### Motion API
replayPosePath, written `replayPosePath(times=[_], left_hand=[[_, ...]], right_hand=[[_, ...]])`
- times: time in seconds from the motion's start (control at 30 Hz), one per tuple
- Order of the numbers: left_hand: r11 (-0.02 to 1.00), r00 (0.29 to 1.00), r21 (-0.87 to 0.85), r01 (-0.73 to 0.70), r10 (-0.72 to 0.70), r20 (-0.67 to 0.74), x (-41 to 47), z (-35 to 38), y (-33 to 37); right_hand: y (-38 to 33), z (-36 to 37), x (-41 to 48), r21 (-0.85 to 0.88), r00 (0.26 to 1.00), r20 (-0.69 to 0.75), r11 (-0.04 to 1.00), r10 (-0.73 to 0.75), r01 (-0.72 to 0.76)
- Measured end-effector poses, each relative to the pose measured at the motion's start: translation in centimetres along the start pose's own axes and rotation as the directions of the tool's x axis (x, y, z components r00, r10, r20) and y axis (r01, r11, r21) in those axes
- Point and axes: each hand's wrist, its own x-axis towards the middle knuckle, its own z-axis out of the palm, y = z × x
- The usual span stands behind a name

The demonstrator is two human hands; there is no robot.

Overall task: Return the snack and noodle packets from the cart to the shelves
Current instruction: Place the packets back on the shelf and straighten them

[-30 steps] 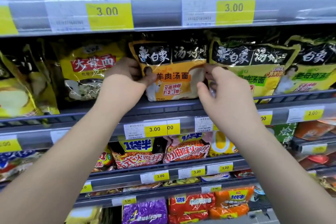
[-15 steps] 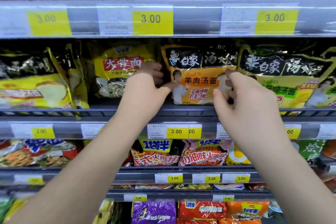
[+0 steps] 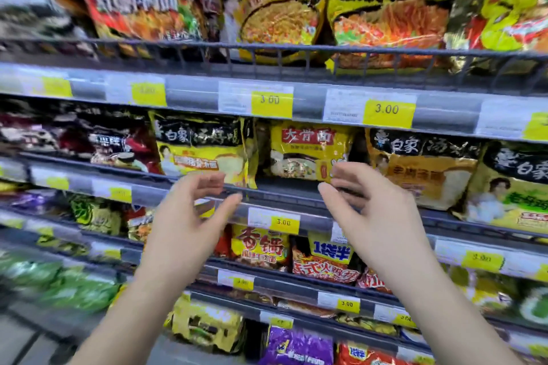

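Note:
The orange and black noodle packet stands upright on the middle shelf, to the right of a yellow bone-noodle packet. My left hand hovers in front of the shelf rail, fingers apart, holding nothing. My right hand is raised beside it, fingers curled loosely and apart, also empty, its fingertips in front of the yellow packet's lower right corner. Both hands are clear of the orange packet. The cart is out of view.
Shelves of noodle packets fill the view: red and yellow packs on the top shelf, a black and yellow pack to the left, smaller packs on lower shelves. Yellow price tags line each rail.
Both hands have let go of the orange and black packet and drawn back from the shelf. The view has swung left and up, so the packet now sits at the right.

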Motion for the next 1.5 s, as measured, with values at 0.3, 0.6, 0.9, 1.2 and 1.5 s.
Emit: replayPosePath(times=[0.3, 0.6, 0.9, 1.2, 1.5], left_hand=[[0.990, 0.995, 0.133, 0.037, -0.024, -0.093, 6.9, -8.5, -6.1], [0.991, 0.988, 0.076, -0.110, 0.101, 0.112, 13.1, -8.1, -9.4], [0.971, 0.988, 0.190, -0.143, 0.129, 0.083, 14.1, -6.6, -9.2], [0.974, 0.986, 0.189, -0.123, 0.099, 0.134, 13.7, -7.3, -9.0], [0.986, 0.988, 0.089, -0.142, 0.135, 0.079, 14.2, -7.4, -9.1]], right_hand=[[-3.8, 8.3, 2.6, 0.006, 0.999, 0.008, 0.999, 0.032, -0.032], [-5.5, 15.3, 4.9, -0.116, 0.983, -0.119, 0.982, 0.137, -0.150], [-5.5, 16.5, 6.1, -0.202, 0.964, -0.224, 0.961, 0.143, -0.189], [-5.7, 16.2, 5.3, -0.157, 0.968, -0.184, 0.967, 0.172, -0.202], [-5.4, 15.9, 5.7, -0.098, 0.977, -0.181, 0.986, 0.115, -0.135]])
